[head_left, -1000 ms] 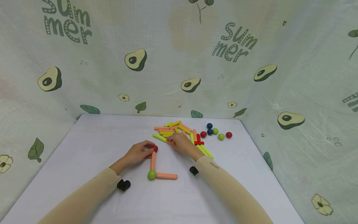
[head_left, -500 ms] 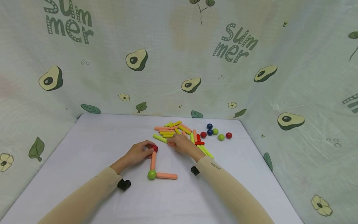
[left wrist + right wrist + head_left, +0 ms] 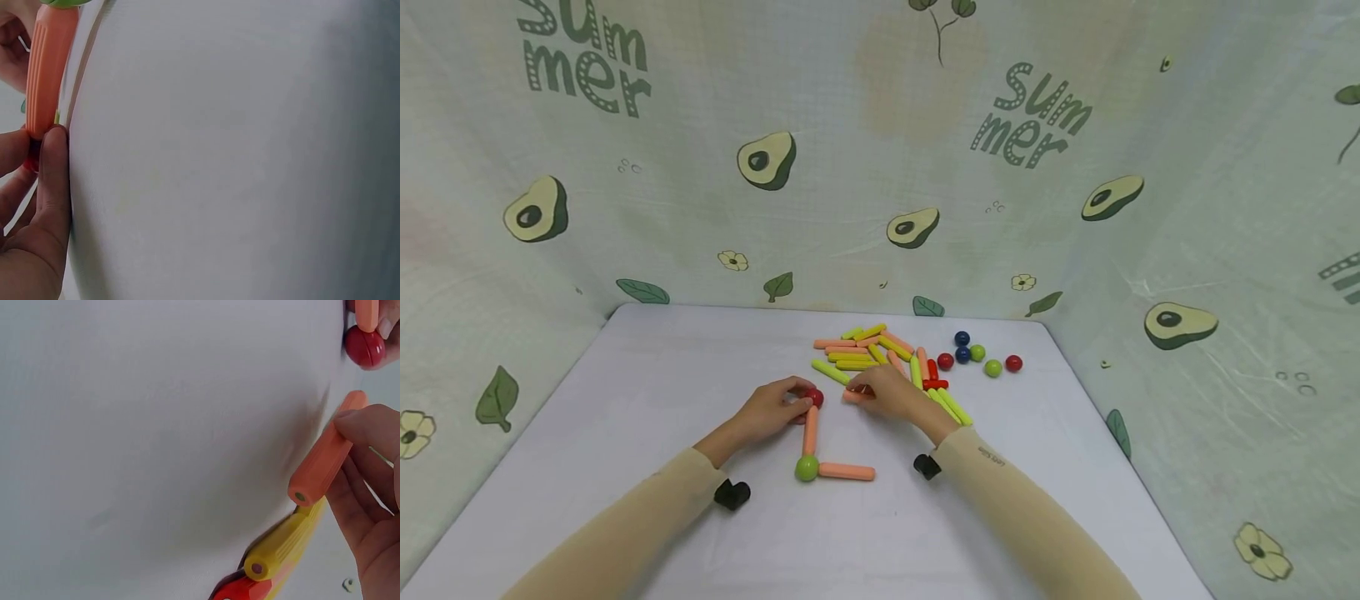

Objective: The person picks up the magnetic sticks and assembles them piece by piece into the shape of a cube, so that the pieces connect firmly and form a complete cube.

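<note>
My left hand [image 3: 766,410] grips a red ball [image 3: 815,398] at the far end of a peach ridged stick [image 3: 810,431]. That stick's near end meets a green ball [image 3: 807,468], and a second peach stick [image 3: 847,472] runs rightward from the green ball, making an L. Between thumb and fingers, my right hand [image 3: 891,393] pinches another peach stick [image 3: 328,450], just right of the red ball. In the left wrist view, thumb and finger close around the red ball, mostly hidden behind them at the stick's end.
Behind my right hand lies a loose pile of peach, lime, yellow [image 3: 855,365] and short red sticks [image 3: 935,384]. Farther right are two dark blue balls [image 3: 962,337], green balls [image 3: 993,367] and red balls [image 3: 1014,362]. A patterned cloth [image 3: 850,167] rises behind the white table [image 3: 700,350].
My right hand has drawn the peach stick slightly away from the pile, toward me. My left hand stays on the red ball, and the L of sticks keeps its place.
</note>
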Tool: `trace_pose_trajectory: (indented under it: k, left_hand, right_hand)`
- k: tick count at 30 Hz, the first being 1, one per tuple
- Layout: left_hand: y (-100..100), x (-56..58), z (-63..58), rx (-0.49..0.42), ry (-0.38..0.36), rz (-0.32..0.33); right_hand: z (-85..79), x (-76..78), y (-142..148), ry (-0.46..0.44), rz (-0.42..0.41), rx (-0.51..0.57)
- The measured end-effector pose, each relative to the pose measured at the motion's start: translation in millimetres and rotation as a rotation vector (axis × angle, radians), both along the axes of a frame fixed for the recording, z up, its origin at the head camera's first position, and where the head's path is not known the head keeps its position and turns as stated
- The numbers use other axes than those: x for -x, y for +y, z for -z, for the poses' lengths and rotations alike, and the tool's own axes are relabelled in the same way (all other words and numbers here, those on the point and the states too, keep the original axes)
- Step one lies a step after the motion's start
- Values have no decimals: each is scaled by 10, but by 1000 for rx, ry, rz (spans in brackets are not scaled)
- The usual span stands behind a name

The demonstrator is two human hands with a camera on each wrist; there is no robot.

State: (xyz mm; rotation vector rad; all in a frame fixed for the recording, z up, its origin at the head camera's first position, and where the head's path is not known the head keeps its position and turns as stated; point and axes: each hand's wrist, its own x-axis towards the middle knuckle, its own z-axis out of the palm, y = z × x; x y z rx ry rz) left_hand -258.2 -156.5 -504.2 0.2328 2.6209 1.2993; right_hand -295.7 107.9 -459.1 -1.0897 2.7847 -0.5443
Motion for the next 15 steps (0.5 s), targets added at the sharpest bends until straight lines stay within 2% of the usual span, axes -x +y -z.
trace_pose_trajectory:
  k: [6, 15]
  left_hand:
    - [-16, 0, 9, 0, -9, -3]
    - [-19, -9, -35, -30, -8, 9]
  right_hand:
    - [10, -52, -112, -17, -25, 17]
    - [40, -88, -238, 48, -50, 5]
